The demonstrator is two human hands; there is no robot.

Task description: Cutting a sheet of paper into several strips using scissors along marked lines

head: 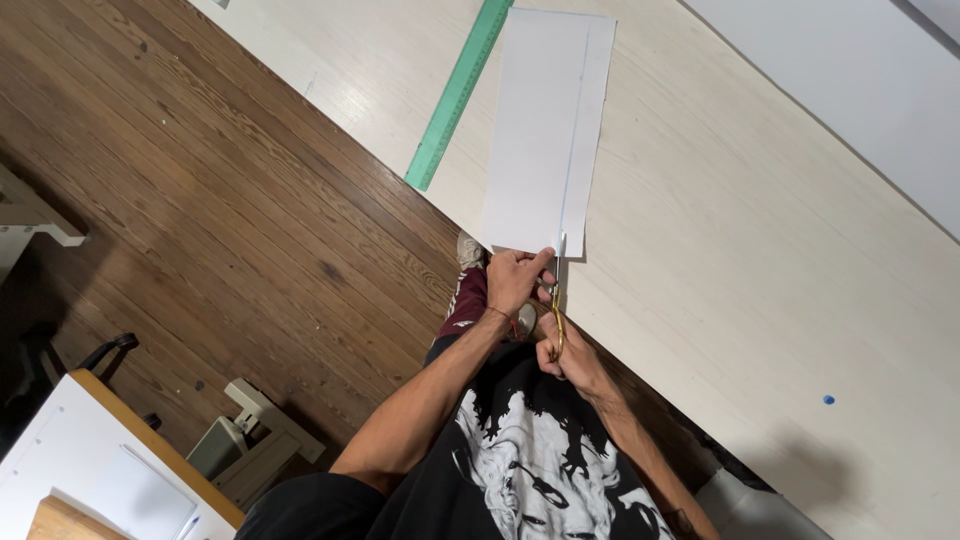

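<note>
A white sheet of paper (545, 120) lies on the pale wooden table (760, 230), reaching to the near edge. My left hand (517, 280) pinches the sheet's near edge. My right hand (562, 350) grips gold-handled scissors (557, 300), whose blades point up into the paper's near edge along a thin straight line that runs the length of the sheet.
A long green ruler (458, 92) lies on the table left of the paper. A small blue dot-like object (828, 399) sits on the table to the right. Dark wooden floor (200, 200) is on the left, with a sewing machine (250, 440) and a white board below.
</note>
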